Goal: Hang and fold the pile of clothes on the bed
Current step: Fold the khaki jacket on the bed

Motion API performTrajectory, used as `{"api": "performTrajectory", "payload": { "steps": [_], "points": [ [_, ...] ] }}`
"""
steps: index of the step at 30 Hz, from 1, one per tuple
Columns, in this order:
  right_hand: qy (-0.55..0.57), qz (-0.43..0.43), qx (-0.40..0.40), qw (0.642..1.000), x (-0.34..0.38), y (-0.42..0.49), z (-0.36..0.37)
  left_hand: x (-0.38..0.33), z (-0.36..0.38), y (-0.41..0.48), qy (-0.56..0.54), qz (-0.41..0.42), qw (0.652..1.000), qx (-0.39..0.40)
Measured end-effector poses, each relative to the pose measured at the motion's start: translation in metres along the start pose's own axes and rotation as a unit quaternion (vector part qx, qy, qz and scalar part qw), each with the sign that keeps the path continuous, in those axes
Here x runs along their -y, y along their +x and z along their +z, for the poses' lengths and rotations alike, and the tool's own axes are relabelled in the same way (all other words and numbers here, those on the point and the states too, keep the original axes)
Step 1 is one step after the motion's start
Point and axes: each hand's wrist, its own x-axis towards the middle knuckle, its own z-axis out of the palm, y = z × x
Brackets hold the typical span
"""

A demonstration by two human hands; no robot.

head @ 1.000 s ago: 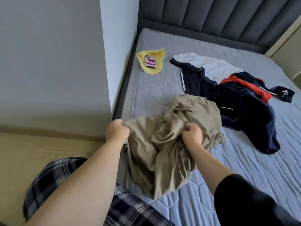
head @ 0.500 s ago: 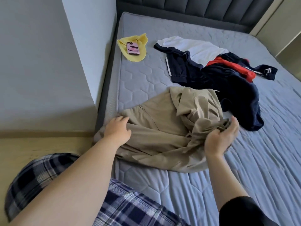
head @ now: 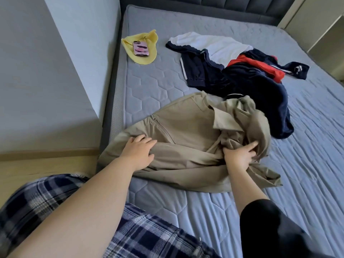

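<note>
On my feed the L hand (head: 138, 152) lies palm down on the khaki garment (head: 186, 131), fingers spread and relaxed, pinching nothing. The R hand (head: 239, 157) is dug into the bunched part of the same garment. Its fingers (head: 251, 146) curl into the folds and grip a wad of fabric, w/ the tips partly hidden.

Btw the two hands the cloth lies fairly smooth on the bed (head: 307, 164). A zip (head: 154, 118) sits just beyond the L hand, and the garment's end by that hand reaches over the bed's edge.

Just past the R grip, beyond the crumpled folds, is the pile of clothes (head: 251, 79): navy, white and red, touching the khaki's far edge. Well beyond the L hand, near the wall, is a yellow cloth (head: 149, 55) w/ a phone (head: 141, 48) in a pink case on top.

Nearer the camera than both grips I see plaid trousers (head: 149, 233) and a black sleeve (head: 264, 229) on the R arm.
</note>
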Motion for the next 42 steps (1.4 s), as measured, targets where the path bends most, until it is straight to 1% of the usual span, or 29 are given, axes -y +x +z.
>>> {"api": "performTrajectory", "payload": {
  "steps": [2,5,7,8,9,10,12,14,15,16,17,18,19,20,21,22,24,25,27,29,30,31,33,35,36,38,39,41,42],
  "points": [
    [0.057,0.065,0.038,0.996,0.002,0.01,0.0,0.0,0.0,0.002,-0.021,-0.003,1.0,-0.003],
    [0.113,0.051,0.106,0.987,0.028,0.01,0.003,-0.003,0.001,0.005,-0.07,-0.025,0.997,0.015],
    [0.194,0.017,0.154,0.969,0.057,-0.004,0.005,-0.004,-0.006,0.006,-0.18,-0.079,0.98,0.006],
    [0.236,0.0,0.185,0.954,0.075,-0.016,0.005,-0.003,-0.011,0.006,-0.283,-0.114,0.952,-0.006],
    [0.268,-0.02,0.224,0.937,0.095,-0.028,0.006,-0.001,-0.018,0.005,-0.414,-0.143,0.899,-0.012],
    [0.291,-0.05,0.262,0.919,0.115,-0.043,0.004,0.002,-0.026,0.004,-0.548,-0.157,0.822,-0.006],
    [0.311,-0.145,0.328,0.88,0.157,-0.074,-0.003,0.012,-0.043,-0.003,-0.752,-0.141,0.643,-0.008],
    [0.261,-0.303,0.358,0.844,0.19,-0.105,-0.013,0.027,-0.058,-0.01,-0.859,-0.139,0.483,-0.095],
    [0.185,-0.398,0.36,0.823,0.202,-0.119,-0.017,0.036,-0.064,-0.013,-0.887,-0.147,0.409,-0.154],
    [0.086,-0.478,0.367,0.793,0.211,-0.131,-0.02,0.045,-0.069,-0.015,-0.901,-0.15,0.352,-0.205],
    [-0.021,-0.538,0.378,0.753,0.216,-0.142,-0.023,0.052,-0.071,-0.017,-0.907,-0.143,0.316,-0.239],
    [-0.11,-0.571,0.399,0.709,0.218,-0.148,-0.021,0.057,-0.072,-0.018,-0.909,-0.129,0.301,-0.259],
    [-0.164,-0.577,0.419,0.682,0.216,-0.149,-0.016,0.06,-0.071,-0.019,-0.903,-0.135,0.307,-0.27],
    [-0.172,-0.569,0.424,0.683,0.212,-0.146,-0.008,0.06,-0.069,-0.017,-0.888,-0.179,0.324,-0.272],
    [-0.144,-0.556,0.405,0.711,0.206,-0.142,0.0,0.061,-0.065,-0.016,-0.86,-0.253,0.356,-0.263],
    [-0.104,-0.531,0.361,0.759,0.198,-0.133,0.011,0.061,-0.062,-0.016,-0.813,-0.334,0.405,-0.252],
    [-0.099,-0.458,0.295,0.832,0.173,-0.119,0.03,0.059,-0.058,-0.016,-0.69,-0.412,0.545,-0.238],
    [-0.128,-0.419,0.308,0.844,0.156,-0.113,0.039,0.057,-0.056,-0.016,-0.641,-0.414,0.605,-0.227],
    [-0.21,-0.373,0.369,0.825,0.124,-0.105,0.053,0.052,-0.05,-0.012,-0.579,-0.387,0.692,-0.191],
    [-0.22,-0.396,0.358,0.817,0.105,-0.096,0.06,0.05,-0.046,-0.009,-0.528,-0.369,0.744,-0.179],
    [-0.169,-0.404,0.317,0.841,0.101,-0.09,0.059,0.05,-0.046,-0.01,-0.52,-0.368,0.743,-0.205],
    [-0.093,-0.382,0.27,0.879,0.099,-0.086,0.056,0.05,-0.049,-0.012,-0.524,-0.376,0.724,-0.245],
    [0.094,-0.268,0.179,0.942,0.098,-0.076,0.046,0.054,-0.056,-0.019,-0.54,-0.418,0.645,-0.342],
    [0.254,-0.129,0.1,0.953,0.096,-0.065,0.034,0.062,-0.062,-0.026,-0.528,-0.484,0.575,-0.395],
    [0.268,-0.086,0.081,0.956,0.095,-0.059,0.031,0.065,-0.064,-0.028,-0.517,-0.514,0.557,-0.399],
    [0.131,-0.082,0.082,0.985,0.094,-0.052,0.027,0.067,-0.064,-0.031,-0.484,-0.558,0.538,-0.406],
    [0.043,-0.13,0.089,0.987,0.094,-0.051,0.025,0.064,-0.065,-0.031,-0.463,-0.566,0.538,-0.419],
    [-0.066,-0.292,0.076,0.951,0.098,-0.056,0.026,0.053,-0.068,-0.031,-0.395,-0.535,0.579,-0.471],
    [-0.094,-0.371,0.068,0.921,0.102,-0.06,0.027,0.048,-0.068,-0.029,-0.344,-0.49,0.624,-0.503]
  ]
}}
